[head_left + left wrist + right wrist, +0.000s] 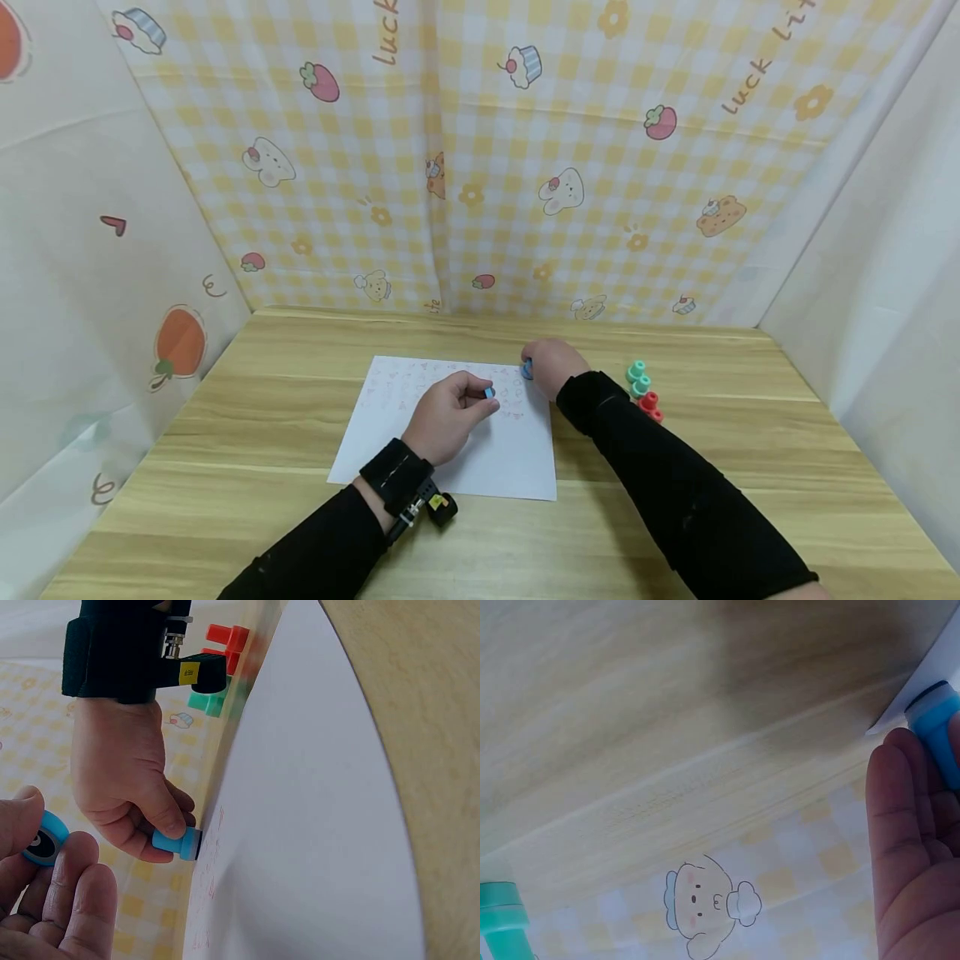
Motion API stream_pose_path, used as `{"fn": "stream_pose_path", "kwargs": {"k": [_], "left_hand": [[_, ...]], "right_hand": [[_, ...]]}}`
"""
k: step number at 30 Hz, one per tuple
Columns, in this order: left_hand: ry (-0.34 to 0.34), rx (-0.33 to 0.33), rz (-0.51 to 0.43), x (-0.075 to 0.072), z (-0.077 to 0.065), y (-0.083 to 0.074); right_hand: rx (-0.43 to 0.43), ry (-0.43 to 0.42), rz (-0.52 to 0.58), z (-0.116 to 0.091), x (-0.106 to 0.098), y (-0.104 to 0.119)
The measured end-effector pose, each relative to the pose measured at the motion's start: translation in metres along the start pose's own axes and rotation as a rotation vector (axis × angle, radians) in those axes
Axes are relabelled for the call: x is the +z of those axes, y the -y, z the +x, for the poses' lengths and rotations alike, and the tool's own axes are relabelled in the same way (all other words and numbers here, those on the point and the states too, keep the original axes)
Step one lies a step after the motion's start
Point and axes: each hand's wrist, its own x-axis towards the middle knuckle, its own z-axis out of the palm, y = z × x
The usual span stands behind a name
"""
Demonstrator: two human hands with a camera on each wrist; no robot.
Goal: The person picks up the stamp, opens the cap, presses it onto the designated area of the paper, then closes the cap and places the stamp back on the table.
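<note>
In the head view my left hand [444,421] is over the white sheet of paper [487,471], pinching a small blue cap [54,825] between thumb and fingers. A dark hollow shows in the cap's end, which faces the left wrist camera. Farther right, my right hand [557,367] grips a small blue stamp [174,843] by its handle. The stamp's dark face is down at the paper, near the far right corner. Rows of small red prints [420,371] cover the far part of the sheet.
To the right of the paper stand two green stamps [637,379] and red stamps [649,404], beside the right wrist. The wooden table [247,433] meets a yellow checked curtain [337,225] at the back and white cloth [892,275] on the sides.
</note>
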Motion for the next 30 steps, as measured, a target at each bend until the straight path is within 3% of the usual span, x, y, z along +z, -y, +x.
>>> {"fn": "stream_pose_path", "kwargs": {"k": [30], "left_hand": [[-0.001,-0.004,0.018,0.0012,0.0003,0.0008]], "right_hand": [[-0.046,0.007,-0.041,0.003,-0.0033,0.0027]]}}
